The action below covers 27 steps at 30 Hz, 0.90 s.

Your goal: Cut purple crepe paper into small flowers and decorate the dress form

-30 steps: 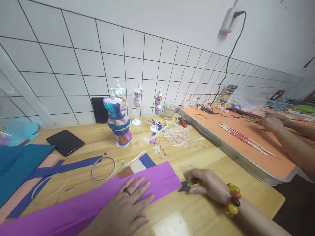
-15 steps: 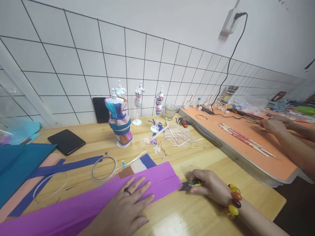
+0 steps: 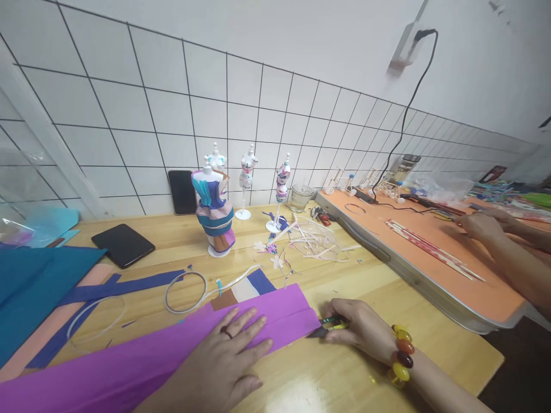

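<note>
My left hand (image 3: 224,358) lies flat, fingers spread, on a long strip of purple crepe paper (image 3: 129,361) that runs across the wooden table (image 3: 387,298). At the strip's right end, my right hand (image 3: 359,327) is closed round small snips (image 3: 325,327) with a yellow-green handle, their dark blades touching the paper's edge. A beaded amber bracelet (image 3: 400,355) sits on my right wrist.
A dressed mini mannequin (image 3: 215,209) and two smaller ones stand near the tiled wall. A black phone (image 3: 123,245), blue paper strips (image 3: 107,287), teal paper (image 3: 34,281) and white cord (image 3: 185,287) lie left. Another person's hands (image 3: 482,223) work on an orange board (image 3: 430,252) at right.
The snips' blades have moved slightly left into the purple paper's edge. The view has shifted a little; my left hand stays flat on the paper.
</note>
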Available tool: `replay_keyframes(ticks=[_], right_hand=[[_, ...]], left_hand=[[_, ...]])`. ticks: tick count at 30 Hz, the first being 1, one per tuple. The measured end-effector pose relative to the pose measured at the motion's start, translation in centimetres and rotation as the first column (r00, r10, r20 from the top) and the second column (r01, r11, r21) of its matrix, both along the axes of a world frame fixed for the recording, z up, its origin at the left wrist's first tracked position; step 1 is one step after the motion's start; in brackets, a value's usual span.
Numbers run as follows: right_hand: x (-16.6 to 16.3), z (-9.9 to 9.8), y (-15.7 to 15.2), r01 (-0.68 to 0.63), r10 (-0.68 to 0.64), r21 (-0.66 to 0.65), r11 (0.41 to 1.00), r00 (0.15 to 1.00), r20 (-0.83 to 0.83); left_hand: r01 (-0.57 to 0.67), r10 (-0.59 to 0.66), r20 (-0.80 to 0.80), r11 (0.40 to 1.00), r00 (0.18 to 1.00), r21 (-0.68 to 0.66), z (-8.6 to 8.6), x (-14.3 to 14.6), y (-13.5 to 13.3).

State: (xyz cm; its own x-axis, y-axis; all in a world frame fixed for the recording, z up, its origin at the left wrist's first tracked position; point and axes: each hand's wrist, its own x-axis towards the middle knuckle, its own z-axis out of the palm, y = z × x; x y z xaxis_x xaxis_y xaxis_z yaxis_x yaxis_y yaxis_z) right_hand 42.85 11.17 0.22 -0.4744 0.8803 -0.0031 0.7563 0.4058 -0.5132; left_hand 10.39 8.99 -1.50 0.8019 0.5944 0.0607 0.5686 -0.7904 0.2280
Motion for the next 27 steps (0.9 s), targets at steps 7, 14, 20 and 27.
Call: replay_keyframes(ticks=[7,14,20,27], right_hand=[[0.1,-0.5,0.0,0.006,-0.006,-0.002,1.000,1.000,-0.001],[0.0,-0.3,-0.3,0.019,-0.019,-0.003,1.000,1.000,0.010],[-0.5,0.0,-0.3,0.004,-0.005,-0.028,1.000,1.000,-0.023],[-1.2,0.2,-0.1,-0.009,0.007,-0.038,0.999,0.999,-0.054]], left_hand=[[-0.016,0.014,-0.034,0.999,0.999,-0.051,0.2,0.0,-0.2],[-0.010,0.009,-0.018,0.998,1.000,-0.059,0.0,-0.1,-0.1],[-0.011,0.012,0.006,0.998,1.000,-0.054,-0.1,-0.1,-0.1],[-0.018,0.015,-0.037,0.998,0.999,-0.060,0.2,0.1,-0.2]])
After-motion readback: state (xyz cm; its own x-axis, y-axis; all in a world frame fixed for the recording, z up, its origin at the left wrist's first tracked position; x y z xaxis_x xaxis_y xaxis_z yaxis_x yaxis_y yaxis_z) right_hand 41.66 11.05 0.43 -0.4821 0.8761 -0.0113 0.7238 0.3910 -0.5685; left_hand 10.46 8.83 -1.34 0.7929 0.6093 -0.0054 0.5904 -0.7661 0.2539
